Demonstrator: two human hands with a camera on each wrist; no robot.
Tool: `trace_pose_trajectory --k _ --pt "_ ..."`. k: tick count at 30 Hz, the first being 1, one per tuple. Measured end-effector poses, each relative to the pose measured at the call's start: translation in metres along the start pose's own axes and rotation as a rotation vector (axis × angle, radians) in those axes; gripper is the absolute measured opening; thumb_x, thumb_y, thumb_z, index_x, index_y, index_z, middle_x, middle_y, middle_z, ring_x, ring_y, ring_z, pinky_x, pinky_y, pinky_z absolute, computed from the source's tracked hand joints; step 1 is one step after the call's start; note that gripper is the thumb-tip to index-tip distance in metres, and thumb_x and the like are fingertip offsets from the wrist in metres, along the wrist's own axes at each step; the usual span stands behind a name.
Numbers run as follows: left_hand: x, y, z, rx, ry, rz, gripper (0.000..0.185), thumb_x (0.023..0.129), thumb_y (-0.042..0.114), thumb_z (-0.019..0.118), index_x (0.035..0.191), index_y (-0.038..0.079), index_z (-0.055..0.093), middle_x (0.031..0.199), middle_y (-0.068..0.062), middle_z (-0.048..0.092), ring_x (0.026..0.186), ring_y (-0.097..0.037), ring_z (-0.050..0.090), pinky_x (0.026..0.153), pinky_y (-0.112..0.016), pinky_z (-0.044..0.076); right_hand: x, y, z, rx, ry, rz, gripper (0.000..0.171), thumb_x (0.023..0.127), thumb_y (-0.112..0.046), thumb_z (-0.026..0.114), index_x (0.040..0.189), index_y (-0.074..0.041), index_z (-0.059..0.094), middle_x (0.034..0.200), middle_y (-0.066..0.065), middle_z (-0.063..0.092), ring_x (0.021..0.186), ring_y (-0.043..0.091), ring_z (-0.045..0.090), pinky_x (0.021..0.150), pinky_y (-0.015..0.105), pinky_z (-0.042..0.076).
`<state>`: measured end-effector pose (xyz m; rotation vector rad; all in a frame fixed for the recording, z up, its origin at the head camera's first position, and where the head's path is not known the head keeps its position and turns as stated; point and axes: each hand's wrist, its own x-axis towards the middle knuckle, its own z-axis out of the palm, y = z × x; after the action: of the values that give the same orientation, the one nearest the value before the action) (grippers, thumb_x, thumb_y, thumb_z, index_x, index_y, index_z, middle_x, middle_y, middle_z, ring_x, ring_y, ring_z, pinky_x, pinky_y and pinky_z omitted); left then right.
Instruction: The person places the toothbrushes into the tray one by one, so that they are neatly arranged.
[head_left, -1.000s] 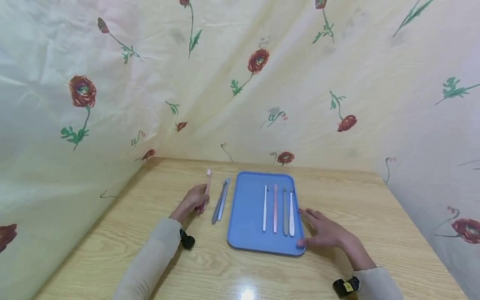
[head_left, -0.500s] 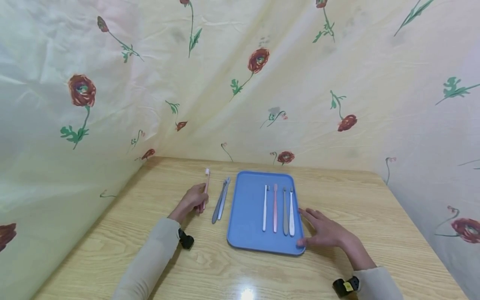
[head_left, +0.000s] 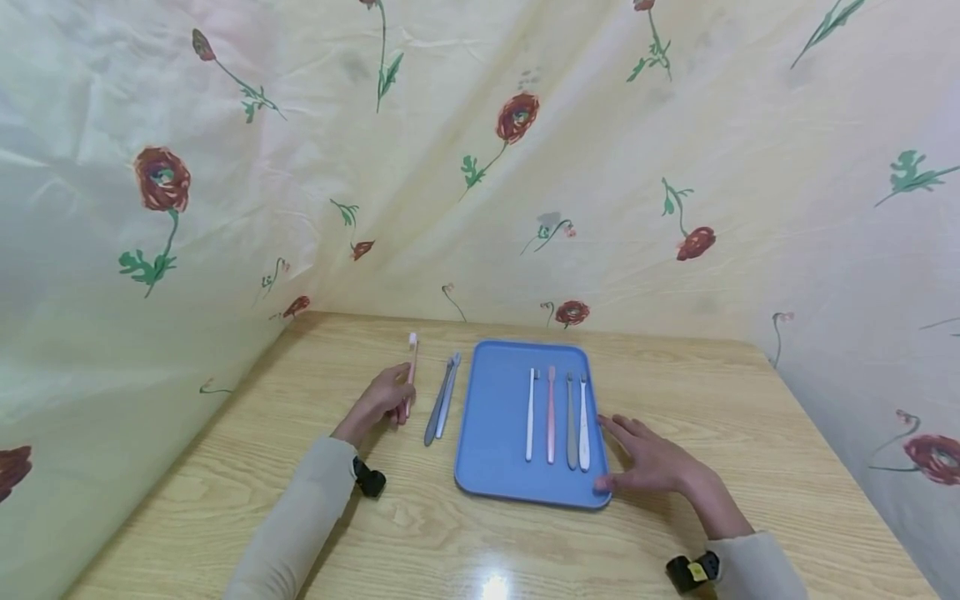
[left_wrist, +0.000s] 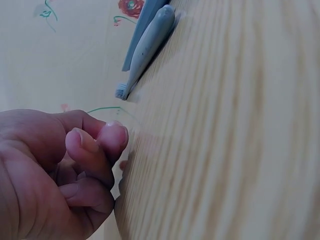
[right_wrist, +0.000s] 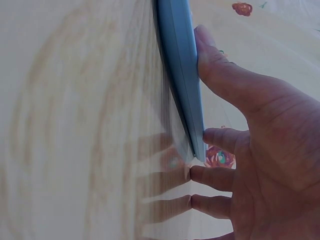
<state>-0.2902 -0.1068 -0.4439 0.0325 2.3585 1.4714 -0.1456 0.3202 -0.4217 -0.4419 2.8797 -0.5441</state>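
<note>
My left hand pinches a pink toothbrush over the table, its white-bristled head pointing away. In the left wrist view the thumb and fingers of the left hand are curled, and the brush is hidden. Just right of it lie a dark grey toothbrush and a light blue-grey toothbrush, side by side. My right hand rests at the right edge of a blue tray, thumb on its rim and fingers loosely spread. On the tray lie a thin white toothbrush, a pink, a grey and another white one.
The wooden table carries everything. A floral cloth hangs behind it and along both sides. On each wrist sits a black camera, the left one and the right one.
My left hand has shifted slightly left and away with the pink toothbrush. The right hand stays at the tray, and the toothbrushes on it have not moved.
</note>
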Motion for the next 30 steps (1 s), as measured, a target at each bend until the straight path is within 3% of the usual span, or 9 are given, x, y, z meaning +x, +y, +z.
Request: trace_pose_trajectory --k 18,30 --pt "-0.0043 0.0021 0.0027 -0.064 -0.031 0.015 0.073 0.096 0.006 0.050 0.161 0.013 0.018 0.052 -0.003 0.057 0.038 -0.009 0.051 0.037 -0.020 0.039 -0.0014 -0.0007 0.0002 0.003 0.006 -0.008 0.107 0.076 -0.060 0.077 0.156 -0.005 0.031 0.154 0.038 0.031 0.139 0.064 0.029 0.101 0.078 0.036" --pt "-0.0027 0.0081 0.0070 -0.122 -0.096 0.036 0.072 0.098 0.007 0.049 0.162 0.015 0.018 0.049 -0.003 0.057 0.036 -0.008 0.049 0.037 -0.020 0.036 -0.0007 0.0001 0.0001 -0.016 0.007 0.002 0.106 0.076 -0.060 0.077 0.156 -0.006 0.032 0.154 0.038 0.031 0.139 0.064 0.029 0.100 0.078 0.037"
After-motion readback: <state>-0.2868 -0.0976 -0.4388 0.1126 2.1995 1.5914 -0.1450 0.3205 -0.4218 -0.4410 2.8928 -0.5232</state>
